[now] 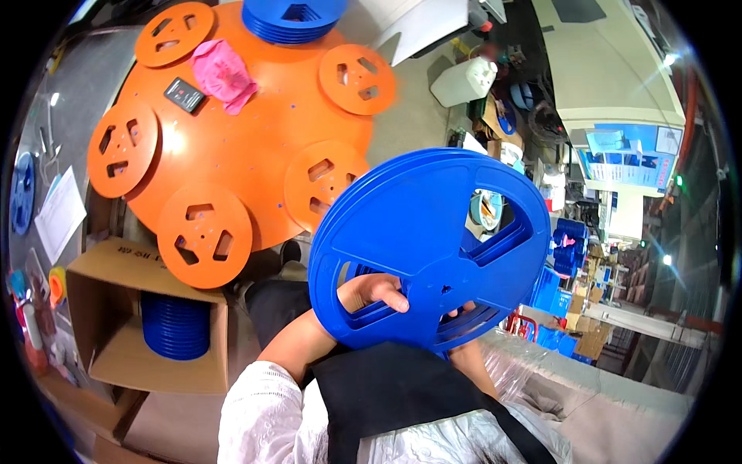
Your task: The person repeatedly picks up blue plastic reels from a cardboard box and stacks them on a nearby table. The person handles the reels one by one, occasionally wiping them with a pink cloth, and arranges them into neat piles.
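Observation:
A stack of large blue plastic reels (371, 224) is held up on edge in front of my body, its round face with wide cutouts turned toward me. My left hand (375, 292) reaches through the lower left cutout and is closed on the reels, thumb lying on the front face. On the lower right side my right hand (462, 309) grips the same stack. Only a few of its fingertips show at a cutout, and the rest is hidden behind the reels.
A round orange turntable (255, 155) carries several orange discs (205, 236), a pink cloth (224, 73), a small black device (185, 95) and blue reels (294, 19). An open cardboard box (108, 309) at left holds stacked blue reels (176, 325). A white jug (464, 81) stands beyond.

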Demonstrator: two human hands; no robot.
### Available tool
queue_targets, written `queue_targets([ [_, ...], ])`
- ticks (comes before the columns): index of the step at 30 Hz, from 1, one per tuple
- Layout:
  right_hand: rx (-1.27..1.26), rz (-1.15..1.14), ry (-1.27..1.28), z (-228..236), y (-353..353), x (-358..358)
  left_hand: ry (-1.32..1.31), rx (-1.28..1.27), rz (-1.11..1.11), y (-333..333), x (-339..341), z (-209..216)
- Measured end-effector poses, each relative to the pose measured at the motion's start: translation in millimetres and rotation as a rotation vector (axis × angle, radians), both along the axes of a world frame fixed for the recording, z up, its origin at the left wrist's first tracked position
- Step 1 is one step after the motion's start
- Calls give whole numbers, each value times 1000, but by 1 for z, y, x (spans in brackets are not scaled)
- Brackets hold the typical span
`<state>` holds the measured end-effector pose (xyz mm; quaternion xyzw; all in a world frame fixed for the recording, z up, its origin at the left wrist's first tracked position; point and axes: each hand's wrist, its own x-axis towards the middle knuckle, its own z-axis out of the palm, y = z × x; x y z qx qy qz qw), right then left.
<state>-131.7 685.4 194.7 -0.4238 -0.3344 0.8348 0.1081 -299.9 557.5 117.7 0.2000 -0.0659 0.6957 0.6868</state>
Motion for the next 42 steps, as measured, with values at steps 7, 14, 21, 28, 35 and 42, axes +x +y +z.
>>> queue_targets([
  [7, -17, 12, 49, -5, 8, 33, 5, 31, -160, 23, 16, -3],
  [14, -19, -17, 16, 0, 3, 49, -28, 47, -255, 41, 27, -5],
  [21, -18, -48, -32, 7, -4, 48, -55, 41, -295, 48, 32, -7],
  [28, -6, -63, -67, 13, -6, 46, -71, 42, -307, 50, 33, -5],
  [35, -1, -60, -96, 15, -10, 42, -82, 47, -293, 48, 36, -6],
  [42, 20, -65, -128, 18, -16, 37, -94, 57, -278, 45, 38, -4],
])
